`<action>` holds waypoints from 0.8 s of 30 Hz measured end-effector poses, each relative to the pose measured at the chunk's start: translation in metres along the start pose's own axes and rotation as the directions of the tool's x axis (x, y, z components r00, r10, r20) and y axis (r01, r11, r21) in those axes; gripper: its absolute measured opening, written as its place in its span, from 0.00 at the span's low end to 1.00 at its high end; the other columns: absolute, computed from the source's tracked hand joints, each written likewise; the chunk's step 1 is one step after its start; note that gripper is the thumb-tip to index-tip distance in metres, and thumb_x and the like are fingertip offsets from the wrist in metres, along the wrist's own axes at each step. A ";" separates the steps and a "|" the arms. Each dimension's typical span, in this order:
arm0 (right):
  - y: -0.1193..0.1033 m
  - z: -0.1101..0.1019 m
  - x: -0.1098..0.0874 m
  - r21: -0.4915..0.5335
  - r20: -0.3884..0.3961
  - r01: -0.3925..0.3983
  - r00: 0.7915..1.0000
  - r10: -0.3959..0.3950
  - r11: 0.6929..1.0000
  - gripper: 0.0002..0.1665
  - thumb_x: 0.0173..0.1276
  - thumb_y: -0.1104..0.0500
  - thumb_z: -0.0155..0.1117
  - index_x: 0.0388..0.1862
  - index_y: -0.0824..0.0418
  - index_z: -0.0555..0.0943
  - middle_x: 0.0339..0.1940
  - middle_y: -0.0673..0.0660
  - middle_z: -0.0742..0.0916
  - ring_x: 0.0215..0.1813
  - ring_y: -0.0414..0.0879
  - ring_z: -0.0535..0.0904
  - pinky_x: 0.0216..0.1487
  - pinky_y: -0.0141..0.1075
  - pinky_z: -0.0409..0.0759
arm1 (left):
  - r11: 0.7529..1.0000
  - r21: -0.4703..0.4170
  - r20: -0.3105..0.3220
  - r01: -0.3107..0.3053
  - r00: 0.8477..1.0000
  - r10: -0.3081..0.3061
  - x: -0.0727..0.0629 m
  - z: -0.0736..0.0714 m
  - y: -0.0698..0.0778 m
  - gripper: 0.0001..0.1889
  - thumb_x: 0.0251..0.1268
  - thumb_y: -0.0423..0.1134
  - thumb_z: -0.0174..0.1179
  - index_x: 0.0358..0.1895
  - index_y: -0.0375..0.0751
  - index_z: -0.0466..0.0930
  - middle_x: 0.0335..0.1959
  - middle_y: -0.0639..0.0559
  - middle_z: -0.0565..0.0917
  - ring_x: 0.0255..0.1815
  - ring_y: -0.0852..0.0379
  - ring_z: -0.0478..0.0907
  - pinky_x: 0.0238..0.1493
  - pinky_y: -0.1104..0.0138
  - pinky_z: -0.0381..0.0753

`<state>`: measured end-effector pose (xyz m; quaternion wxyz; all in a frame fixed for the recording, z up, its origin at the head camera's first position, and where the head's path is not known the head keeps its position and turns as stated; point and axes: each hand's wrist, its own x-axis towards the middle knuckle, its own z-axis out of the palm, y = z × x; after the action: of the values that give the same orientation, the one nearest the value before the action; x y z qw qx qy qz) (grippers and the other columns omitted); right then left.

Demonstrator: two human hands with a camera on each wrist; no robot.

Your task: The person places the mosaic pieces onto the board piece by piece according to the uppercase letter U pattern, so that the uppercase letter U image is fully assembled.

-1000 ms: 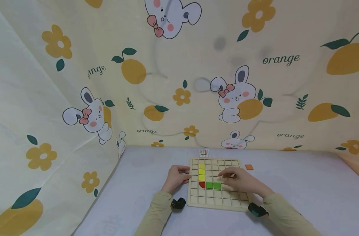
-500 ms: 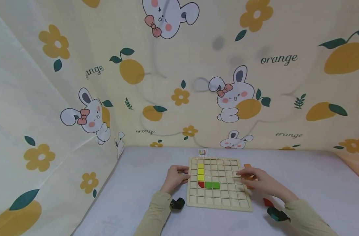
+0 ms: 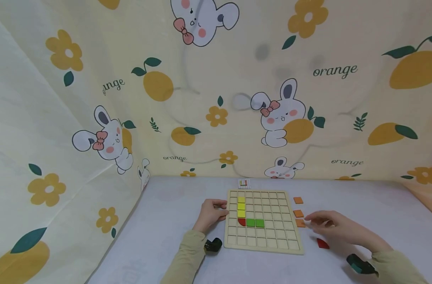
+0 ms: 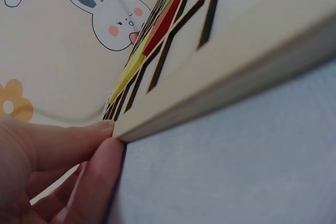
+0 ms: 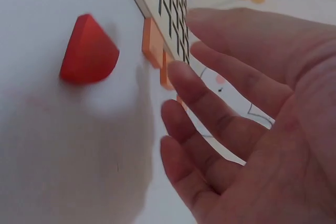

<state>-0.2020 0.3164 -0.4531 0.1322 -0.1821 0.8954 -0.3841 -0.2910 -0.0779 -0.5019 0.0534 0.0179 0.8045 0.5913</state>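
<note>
A wooden grid board (image 3: 277,236) lies on the table, carrying a column of yellow tiles (image 3: 241,206), a red rounded-corner tile (image 3: 242,222) and two green tiles (image 3: 255,223). My left hand (image 3: 210,215) holds the board's left edge; in the left wrist view, fingertips (image 4: 105,129) meet at its rim. Off the board's right side hovers my right hand (image 3: 340,228), fingers loosely bent and holding nothing. It is nearest to an orange tile (image 3: 301,223). A loose red rounded-corner tile (image 5: 90,52) lies below that hand.
Two more orange squares, a far one (image 3: 298,200) and a middle one (image 3: 298,213), lie along the board's right side. A small printed pattern card (image 3: 244,184) sits behind the board. A patterned curtain (image 3: 201,118) stands at the table's back and left.
My right hand has moved right, from over the board to beyond its right edge, uncovering the orange tiles and the loose red tile. My left hand stays at the board's edge.
</note>
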 end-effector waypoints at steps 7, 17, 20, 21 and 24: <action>0.011 -0.004 -0.009 0.077 0.097 -0.036 0.995 0.028 0.996 0.22 0.64 0.60 0.66 0.56 0.65 0.78 0.48 0.57 0.82 0.41 0.43 0.74 0.40 0.29 0.79 | 1.000 -0.016 0.007 0.004 1.000 -0.004 0.000 -0.001 -0.001 0.17 0.51 0.23 0.67 0.47 0.34 0.83 0.34 0.47 0.80 0.26 0.60 0.78 0.28 0.69 0.84; 0.020 -0.006 -0.015 0.137 0.180 0.005 0.983 -0.030 0.991 0.19 0.63 0.62 0.66 0.54 0.65 0.80 0.50 0.59 0.83 0.43 0.42 0.76 0.42 0.28 0.79 | 1.000 -0.026 0.009 -0.003 1.000 0.003 0.000 -0.001 -0.001 0.17 0.51 0.23 0.67 0.47 0.34 0.83 0.34 0.47 0.80 0.26 0.60 0.78 0.28 0.68 0.84; 0.021 -0.006 -0.015 0.115 0.177 0.028 0.983 -0.049 0.993 0.19 0.63 0.60 0.67 0.53 0.63 0.81 0.49 0.57 0.84 0.43 0.41 0.76 0.43 0.27 0.78 | 1.000 -0.022 0.007 -0.005 1.000 0.005 0.000 -0.001 -0.001 0.17 0.51 0.23 0.67 0.47 0.34 0.83 0.34 0.47 0.80 0.26 0.60 0.78 0.28 0.69 0.84; 0.022 -0.005 -0.016 0.111 0.176 0.034 0.983 -0.053 0.993 0.18 0.63 0.61 0.67 0.52 0.63 0.81 0.49 0.57 0.84 0.43 0.41 0.76 0.43 0.27 0.78 | 1.000 -0.018 0.006 -0.005 1.000 0.006 0.000 -0.001 -0.001 0.17 0.51 0.23 0.67 0.47 0.34 0.83 0.34 0.47 0.80 0.26 0.60 0.78 0.27 0.69 0.84; 0.023 -0.005 -0.016 0.097 0.171 0.053 0.983 -0.069 0.994 0.17 0.63 0.62 0.67 0.51 0.63 0.81 0.47 0.56 0.84 0.42 0.41 0.75 0.42 0.28 0.78 | 1.000 -0.015 0.006 -0.002 1.000 0.002 0.000 -0.001 -0.001 0.17 0.51 0.23 0.67 0.47 0.34 0.83 0.34 0.47 0.79 0.26 0.60 0.78 0.27 0.69 0.84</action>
<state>-0.1946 0.3408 -0.4650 0.2063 -0.2361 0.8557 -0.4116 -0.2908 -0.0788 -0.5025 0.0555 0.0199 0.7998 0.5973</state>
